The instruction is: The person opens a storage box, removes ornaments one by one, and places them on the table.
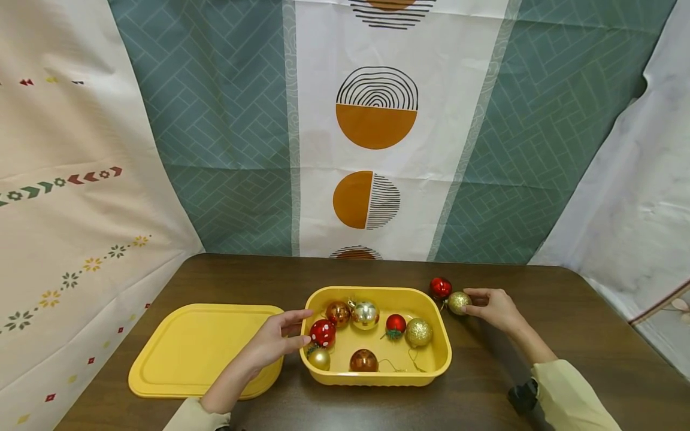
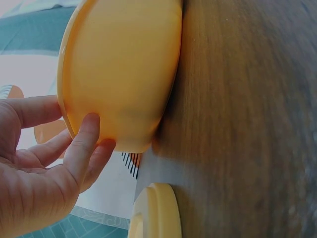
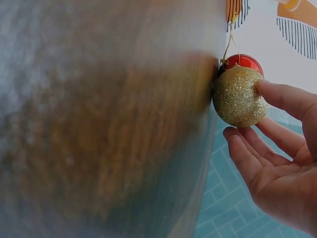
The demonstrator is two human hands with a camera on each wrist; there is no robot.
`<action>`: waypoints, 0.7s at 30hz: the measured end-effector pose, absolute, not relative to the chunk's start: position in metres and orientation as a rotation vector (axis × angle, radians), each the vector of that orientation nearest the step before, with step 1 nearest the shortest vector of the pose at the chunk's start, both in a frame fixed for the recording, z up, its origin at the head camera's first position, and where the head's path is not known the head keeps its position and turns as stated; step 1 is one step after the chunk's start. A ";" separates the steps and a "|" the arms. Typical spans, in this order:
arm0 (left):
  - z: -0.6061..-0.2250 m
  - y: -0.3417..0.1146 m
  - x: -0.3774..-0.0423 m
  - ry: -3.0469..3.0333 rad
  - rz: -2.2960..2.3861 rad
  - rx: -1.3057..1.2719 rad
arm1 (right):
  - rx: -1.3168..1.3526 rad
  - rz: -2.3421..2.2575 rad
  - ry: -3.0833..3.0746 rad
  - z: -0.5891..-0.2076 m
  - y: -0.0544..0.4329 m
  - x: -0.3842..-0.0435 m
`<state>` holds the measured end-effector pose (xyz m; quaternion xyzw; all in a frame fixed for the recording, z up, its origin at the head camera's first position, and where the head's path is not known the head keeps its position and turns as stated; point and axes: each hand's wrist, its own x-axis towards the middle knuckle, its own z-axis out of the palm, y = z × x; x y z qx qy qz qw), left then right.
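My right hand (image 1: 495, 308) pinches a gold glitter Christmas ball (image 1: 459, 303) between thumb and fingertips, close over the table right of the yellow box. Its gold string hangs loose in the right wrist view, where the ball (image 3: 238, 96) partly covers a shiny red one (image 3: 246, 62). That red Christmas ball (image 1: 441, 288) lies just behind it. My left hand (image 1: 272, 340) touches the left end of the yellow plastic box (image 1: 377, 379), its fingers extended against rim and outer wall. Inside the box lie several Christmas balls, among them a spotted red one (image 1: 323, 333) and a gold glitter one (image 1: 418, 332).
A yellow lid (image 1: 199, 347) lies flat on the dark wooden table (image 1: 517, 287), left of the box. Patterned cloth (image 1: 226, 120) hangs behind the table, with pale cloth at both sides.
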<state>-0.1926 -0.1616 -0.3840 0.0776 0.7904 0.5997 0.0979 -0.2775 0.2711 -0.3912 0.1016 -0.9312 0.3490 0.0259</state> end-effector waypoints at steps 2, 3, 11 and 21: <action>-0.384 -0.161 -0.193 2.336 1.777 0.233 | 0.314 1.085 -2.871 -0.391 0.272 -0.277; -0.384 -0.161 -0.193 2.336 1.777 0.235 | 0.312 1.092 -2.865 -0.391 0.273 -0.277; -0.385 -0.160 -0.194 2.370 1.743 0.204 | 0.292 1.070 -2.799 -0.379 0.270 -0.268; -0.384 -0.160 -0.195 2.371 1.744 0.163 | 0.470 1.201 -2.697 -0.357 0.245 -0.246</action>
